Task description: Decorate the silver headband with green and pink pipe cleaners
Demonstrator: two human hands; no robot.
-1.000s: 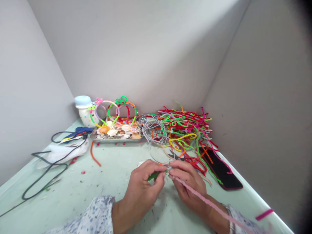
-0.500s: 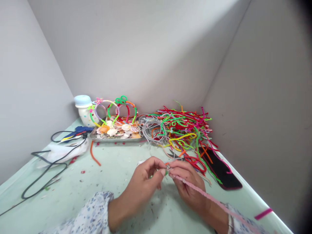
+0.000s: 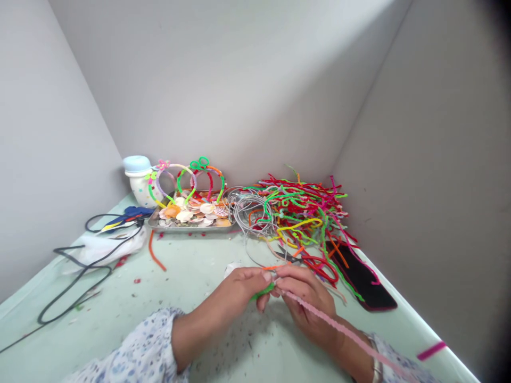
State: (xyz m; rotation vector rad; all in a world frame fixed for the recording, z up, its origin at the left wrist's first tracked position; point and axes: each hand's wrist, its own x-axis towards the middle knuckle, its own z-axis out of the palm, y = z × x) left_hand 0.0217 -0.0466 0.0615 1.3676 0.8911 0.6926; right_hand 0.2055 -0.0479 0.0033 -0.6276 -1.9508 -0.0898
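Observation:
My left hand (image 3: 233,295) is closed in a pinch, with a green pipe cleaner (image 3: 262,292) running under its thumb. Fingertip to fingertip with it, my right hand (image 3: 309,300) is closed on a pink pipe cleaner (image 3: 331,322), whose long tail slants down across my right wrist. A short orange piece (image 3: 272,268) shows just above the fingertips, beside some grey wire. How these parts join is hidden by the fingers. Red-handled scissors (image 3: 321,266) lie just behind my right hand, next to the coil of grey wire (image 3: 253,213).
A heap of coloured pipe cleaners (image 3: 307,202) lies at the back right, near a black phone (image 3: 369,290). Behind on the left stand a metal tray (image 3: 191,230) of shells, pipe-cleaner headbands (image 3: 179,167) and a white jar (image 3: 142,189). A black cable (image 3: 75,298) loops at left.
My left hand has turned and its fingers have closed in flatter against the work. More of the green pipe cleaner and the orange piece shows now. My right hand has barely moved.

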